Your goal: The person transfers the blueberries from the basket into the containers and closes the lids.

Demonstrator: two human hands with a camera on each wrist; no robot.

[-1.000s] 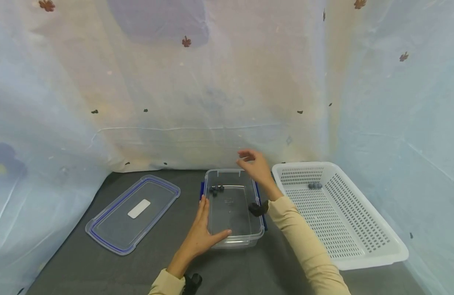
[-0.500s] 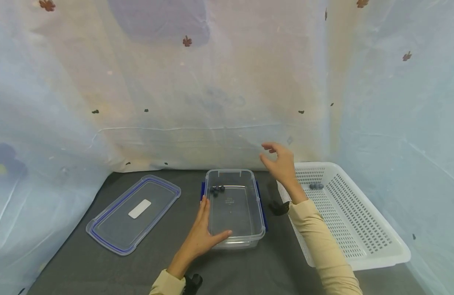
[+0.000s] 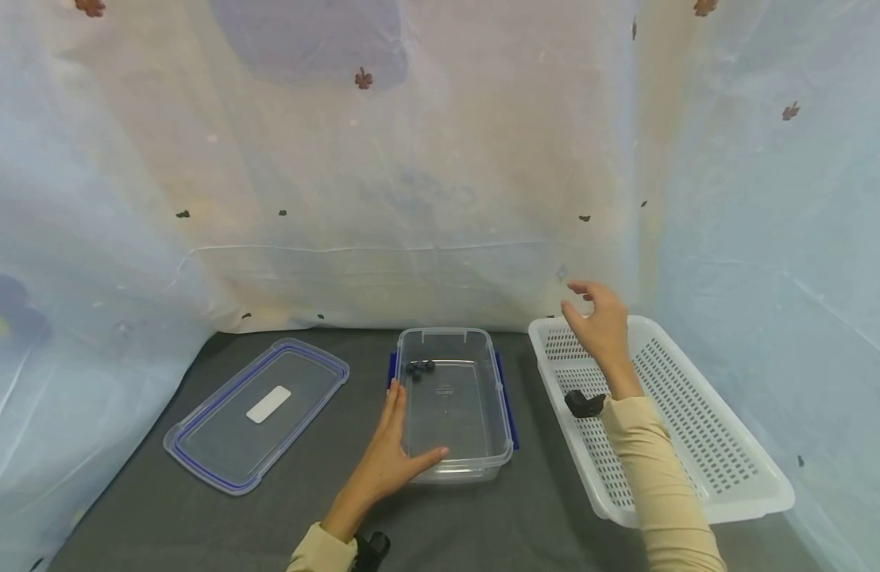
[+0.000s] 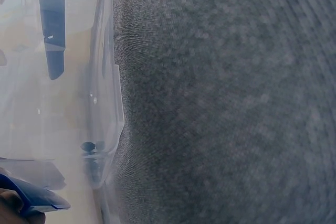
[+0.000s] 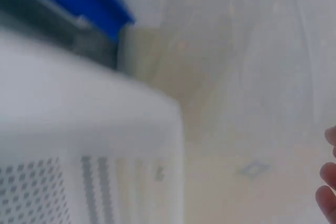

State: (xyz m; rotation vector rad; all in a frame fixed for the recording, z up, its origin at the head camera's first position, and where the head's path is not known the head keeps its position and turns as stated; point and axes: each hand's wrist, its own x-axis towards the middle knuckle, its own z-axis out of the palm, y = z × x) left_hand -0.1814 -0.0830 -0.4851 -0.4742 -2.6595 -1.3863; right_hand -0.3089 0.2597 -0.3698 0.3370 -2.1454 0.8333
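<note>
In the head view my left hand (image 3: 390, 457) rests at the near left corner of a clear plastic food container (image 3: 454, 429). Its fingers lie straight along the left side, and the thumb reaches over the near rim. Several blueberries (image 3: 419, 369) sit inside, toward the far left; one blueberry (image 4: 88, 146) shows through the wall in the left wrist view. My right hand (image 3: 600, 330) hovers over the far left part of a white perforated basket (image 3: 740, 469), fingers loosely bent, with nothing between them. The hand hides the spot where blueberries lay in the basket.
A clear lid (image 3: 229, 445) with a blue seal and white label lies on the dark cloth (image 3: 526, 524) to the left. Blue side clips (image 3: 507, 401) hang from the container. A patterned curtain (image 3: 440, 199) rises behind and on both sides.
My right hand has travelled rightward from above the container to above the basket, now covering the blueberries seen there earlier. The left hand and the container have stayed put.
</note>
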